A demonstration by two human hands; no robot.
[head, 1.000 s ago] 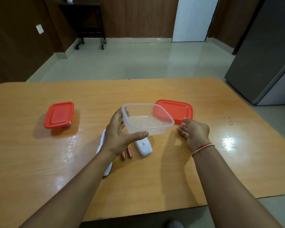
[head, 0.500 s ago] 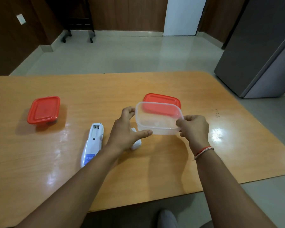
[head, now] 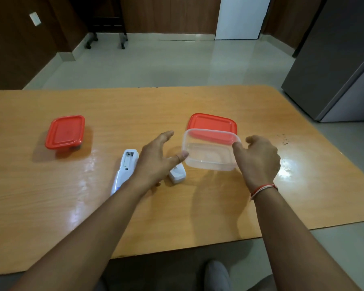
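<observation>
Letting go: half a second ago both hands clasped the clear container [head: 210, 152]; now neither grips it. Left hand [head: 156, 162] has spread, fingers straight, thumb tip at the container's left wall. Right hand [head: 259, 158] hangs beside the right rim, fingers loosely curled round nothing. Container sits low on the table [head: 292, 185], its far rim overlapping the red lid [head: 211, 122] in view. Remote [head: 125, 171] and battery cover [head: 178, 175] lie under the left hand, unmoved.

We face dark brown wood-panelled walls [head: 168, 13], a glossy pale tiled floor [head: 156, 66], a white door [head: 240, 17] and a tall grey metal cabinet [head: 332, 59].
</observation>
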